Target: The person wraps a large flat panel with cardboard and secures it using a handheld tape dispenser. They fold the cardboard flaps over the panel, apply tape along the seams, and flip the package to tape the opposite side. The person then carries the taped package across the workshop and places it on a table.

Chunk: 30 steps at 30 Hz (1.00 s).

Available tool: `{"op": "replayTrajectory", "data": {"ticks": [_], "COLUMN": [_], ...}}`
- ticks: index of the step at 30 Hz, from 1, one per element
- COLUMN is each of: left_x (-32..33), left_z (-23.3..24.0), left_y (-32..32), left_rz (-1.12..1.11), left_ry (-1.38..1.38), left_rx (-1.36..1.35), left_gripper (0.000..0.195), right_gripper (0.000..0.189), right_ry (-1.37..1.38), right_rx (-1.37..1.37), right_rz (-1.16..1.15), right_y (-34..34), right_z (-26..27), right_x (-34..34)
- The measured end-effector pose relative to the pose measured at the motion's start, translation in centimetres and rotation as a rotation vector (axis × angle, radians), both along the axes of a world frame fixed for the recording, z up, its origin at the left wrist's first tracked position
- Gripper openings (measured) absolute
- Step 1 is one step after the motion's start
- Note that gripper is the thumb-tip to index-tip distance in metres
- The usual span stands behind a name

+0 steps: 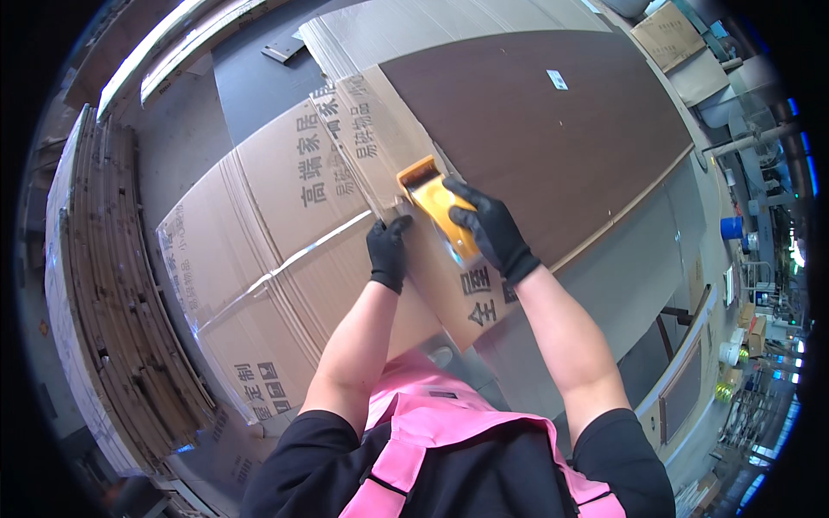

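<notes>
My right hand (493, 228), in a black glove, is closed around a yellow packing-tape dispenser (447, 210), tilted over a folded cardboard flap (382, 120). Just left of the dispenser, my gloved left hand (388, 252) grips the edge of the cardboard, its thumb and fingers at the fold. A large flattened cardboard box (285, 194) with printed characters spreads to the left, with a strip of shiny tape (311, 249) across it. A dark brown panel (537, 149) with a small white label (556, 79) lies on the right, its left edge beside the flap.
Stacked flat cardboard sheets (136, 291) stand at the far left. A dark grey panel (272, 84) lies beyond the box, with a metal piece (283, 50) on it. At the right are a blue bucket (732, 228), a framed panel (680, 388) and a cardboard box (667, 35).
</notes>
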<state>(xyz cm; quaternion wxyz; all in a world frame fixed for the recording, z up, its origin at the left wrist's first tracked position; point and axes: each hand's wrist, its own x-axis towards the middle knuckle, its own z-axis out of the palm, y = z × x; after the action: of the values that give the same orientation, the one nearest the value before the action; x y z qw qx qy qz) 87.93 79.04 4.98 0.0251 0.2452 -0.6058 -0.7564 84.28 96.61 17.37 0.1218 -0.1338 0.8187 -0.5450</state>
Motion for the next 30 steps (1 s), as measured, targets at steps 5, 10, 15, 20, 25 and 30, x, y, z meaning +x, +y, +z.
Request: {"op": "replayTrajectory", "data": {"ticks": [5, 10, 15, 20, 25, 30], "left_x": [-0.4, -0.9, -0.9, -1.0, -1.0, -1.0], "left_z": [-2.0, -3.1, -2.9, -2.9, -3.3, -3.1], "left_y": [-0.1, -0.3, -0.5, -0.8, -1.1, -1.4], "left_rz": [0.055, 0.083, 0.063, 0.042, 0.008, -0.027], "left_ry": [0.092, 0.114, 0.092, 0.085, 0.079, 0.030], "left_rx": [0.019, 0.012, 0.119, 0.158, 0.165, 0.198], "left_gripper": [0.023, 0.022, 0.025, 0.025, 0.025, 0.024], "right_gripper": [0.047, 0.048, 0.048, 0.048, 0.043, 0.042], "right_ry": [-0.196, -0.529, -0.528, -0.570, -0.246, -0.280], "right_rx": [0.049, -0.079, -0.086, 0.061, 0.157, 0.293], "right_rz": [-0.074, -0.277, -0.296, -0.319, -0.211, -0.189], "right_y": [8.8, 14.0, 15.9, 15.9, 14.2, 13.1], "right_z": [0.7, 1.7, 0.0, -0.1, -2.1, -2.2], "right_x": [13.3, 24.0, 25.9, 26.3, 23.7, 20.8]}}
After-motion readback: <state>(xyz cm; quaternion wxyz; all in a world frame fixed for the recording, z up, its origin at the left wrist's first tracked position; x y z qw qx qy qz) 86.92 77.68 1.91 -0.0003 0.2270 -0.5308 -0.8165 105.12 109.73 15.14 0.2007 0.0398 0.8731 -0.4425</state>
